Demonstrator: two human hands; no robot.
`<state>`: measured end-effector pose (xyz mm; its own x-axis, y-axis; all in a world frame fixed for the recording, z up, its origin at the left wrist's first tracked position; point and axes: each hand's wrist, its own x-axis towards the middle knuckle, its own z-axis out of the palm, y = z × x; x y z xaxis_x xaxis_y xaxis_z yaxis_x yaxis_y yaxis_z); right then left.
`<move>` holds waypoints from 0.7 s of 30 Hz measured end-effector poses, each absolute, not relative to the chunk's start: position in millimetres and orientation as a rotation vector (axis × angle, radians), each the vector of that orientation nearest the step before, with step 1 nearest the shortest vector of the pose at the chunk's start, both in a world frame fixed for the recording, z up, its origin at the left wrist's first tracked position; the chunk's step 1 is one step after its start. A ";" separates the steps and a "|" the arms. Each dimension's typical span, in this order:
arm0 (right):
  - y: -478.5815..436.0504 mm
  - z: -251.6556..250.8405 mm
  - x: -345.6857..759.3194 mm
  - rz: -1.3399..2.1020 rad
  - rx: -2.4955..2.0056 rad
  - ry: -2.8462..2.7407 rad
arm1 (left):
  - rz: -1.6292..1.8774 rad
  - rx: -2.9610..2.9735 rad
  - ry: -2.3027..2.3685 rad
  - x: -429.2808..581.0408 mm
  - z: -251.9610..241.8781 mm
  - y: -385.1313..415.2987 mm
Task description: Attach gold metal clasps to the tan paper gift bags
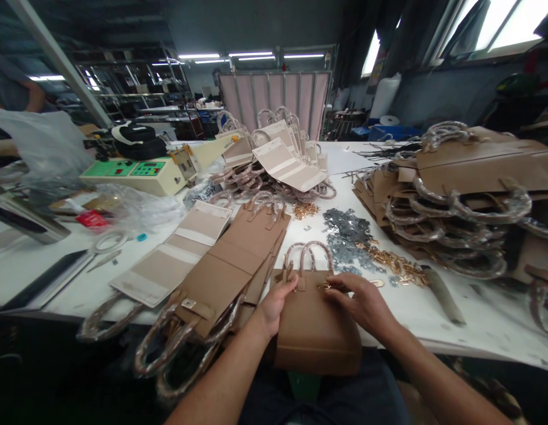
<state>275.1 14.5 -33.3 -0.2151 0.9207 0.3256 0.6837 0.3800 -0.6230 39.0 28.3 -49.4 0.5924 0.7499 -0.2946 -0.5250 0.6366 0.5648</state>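
Head view, left hand [277,304]: closed on the upper left edge of the brown bag [318,327], thumb over its front.
Right hand [360,295]: thumb and fingertips drawn nearly together, pinching a small gold-coloured fitting [324,285] at the bag's upper front.
Bag's place: between both hands, at the near edge of the white table [415,313], handles pointing away.
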 end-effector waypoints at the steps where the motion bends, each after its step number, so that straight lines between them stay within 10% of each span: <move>1: 15.8 -33.8 274.6 0.444 -1.363 -2.003 | 0.775 0.453 0.543 39.0 -50.0 28.4; 21: 36.5 -27.5 272.1 0.380 -1.237 -2.319 | 0.770 0.492 0.556 38.7 -52.0 28.3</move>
<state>272.1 36.5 -27.5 -0.4750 0.8335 0.2823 0.6998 0.5522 -0.4531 38.7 28.3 -52.0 0.5900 0.7558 -0.2839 -0.5074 0.6206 0.5978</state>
